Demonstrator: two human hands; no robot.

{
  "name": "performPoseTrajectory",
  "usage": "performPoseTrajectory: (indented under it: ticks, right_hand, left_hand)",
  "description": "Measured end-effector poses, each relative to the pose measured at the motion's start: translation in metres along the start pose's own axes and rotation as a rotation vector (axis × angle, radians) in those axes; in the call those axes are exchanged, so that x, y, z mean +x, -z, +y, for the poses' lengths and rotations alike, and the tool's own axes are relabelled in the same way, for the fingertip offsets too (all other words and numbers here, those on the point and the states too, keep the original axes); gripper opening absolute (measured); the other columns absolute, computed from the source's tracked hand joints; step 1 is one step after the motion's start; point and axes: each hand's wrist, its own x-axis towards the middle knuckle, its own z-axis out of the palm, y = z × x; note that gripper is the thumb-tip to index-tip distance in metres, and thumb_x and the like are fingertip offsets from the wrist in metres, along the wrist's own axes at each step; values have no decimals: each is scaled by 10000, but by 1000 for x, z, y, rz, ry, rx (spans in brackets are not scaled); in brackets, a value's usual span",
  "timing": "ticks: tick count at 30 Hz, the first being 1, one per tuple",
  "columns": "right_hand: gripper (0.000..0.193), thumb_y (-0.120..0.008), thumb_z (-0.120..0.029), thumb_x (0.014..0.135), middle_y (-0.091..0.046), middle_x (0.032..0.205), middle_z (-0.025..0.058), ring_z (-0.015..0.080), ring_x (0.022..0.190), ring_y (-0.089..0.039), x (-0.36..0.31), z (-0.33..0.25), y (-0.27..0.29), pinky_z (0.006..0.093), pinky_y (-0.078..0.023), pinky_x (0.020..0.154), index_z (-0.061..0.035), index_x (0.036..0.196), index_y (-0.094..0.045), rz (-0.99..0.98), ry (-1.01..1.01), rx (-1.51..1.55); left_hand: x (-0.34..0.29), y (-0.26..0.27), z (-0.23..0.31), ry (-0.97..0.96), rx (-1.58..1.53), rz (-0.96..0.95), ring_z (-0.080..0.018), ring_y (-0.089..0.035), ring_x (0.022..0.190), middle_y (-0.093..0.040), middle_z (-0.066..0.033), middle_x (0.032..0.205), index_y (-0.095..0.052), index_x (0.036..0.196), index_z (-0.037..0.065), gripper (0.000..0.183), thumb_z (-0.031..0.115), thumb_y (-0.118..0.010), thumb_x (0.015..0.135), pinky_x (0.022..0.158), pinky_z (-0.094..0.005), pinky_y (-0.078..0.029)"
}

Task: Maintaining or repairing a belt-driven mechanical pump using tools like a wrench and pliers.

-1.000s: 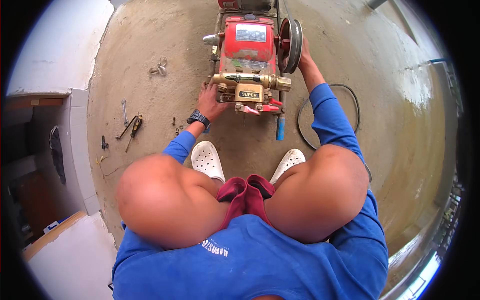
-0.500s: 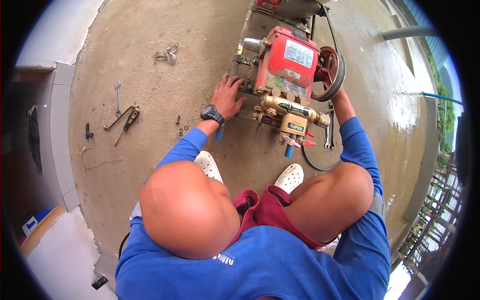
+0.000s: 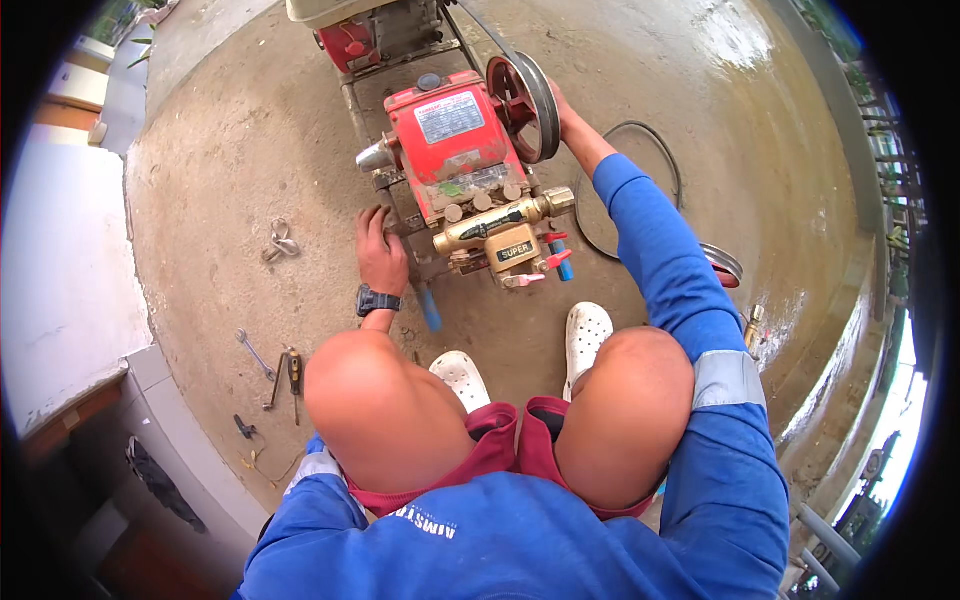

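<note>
Shows frame rail point(image 3: 396, 206) beside loosely spread left hand point(image 3: 383, 256), pulley point(image 3: 542, 108) partly hiding right hand point(image 3: 567, 110); cannot tell right grip.

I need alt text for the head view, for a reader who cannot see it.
A squatting person in a blue shirt has the right hand, partly hidden, at the wheel of a red machine, and the left hand beside its metal frame. On the floor, a wrench and a screwdriver lie to the left, and a black loop to the right.

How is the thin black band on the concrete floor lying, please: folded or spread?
Spread: the band curves widely across the floor; the right blue fabric sleeve hides part.
</note>
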Motion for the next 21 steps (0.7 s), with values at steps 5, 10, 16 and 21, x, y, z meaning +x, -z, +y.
performPoseTrajectory:
  ticks: [5, 10, 16, 21]
  right_hand:
    - [299, -540, -209, 1012, -686, 1073, 37, 130, 897, -670, -13, -10, 6, 296, -574, 763, -63, 1263, -611, 187, 166, -215]
    - [333, -553, -259, 999, -674, 1084, 62, 189, 1021, -667, 6, 7, -14, 382, -582, 827, -76, 1273, -595, -16, 168, -172]
    - [343, -541, -311, 1015, -672, 1168, 67, 199, 1034, -659, 2, 14, 7, 340, -553, 860, -93, 1269, -617, -20, 189, 25]
    - [348, -467, -273, 1032, -711, 1129, 116, 194, 984, -683, -44, 4, -15, 372, -561, 831, -66, 1207, -687, 54, 111, -75]
  left_hand:
    - [109, 61, 118, -95, -153, 67, -298, -646, 1063, -660, -144, 1149, -663, 1170, 22, 240, 52, -543, 965, 935, -383, -515]
    - [179, 8, 208, -827, 34, -355, -327, -575, 1148, -640, -143, 1170, -631, 1191, 18, 350, 280, -581, 965, 978, -387, -473]
    - [165, -80, 268, -1147, 508, -699, -314, -584, 1115, -651, -153, 1081, -670, 947, 29, 235, 190, -504, 908, 990, -550, -441]
    - [145, -73, 236, -894, 674, -650, -297, -524, 1252, -637, -116, 1128, -683, 986, 45, 300, 267, -485, 957, 1120, -637, -286]
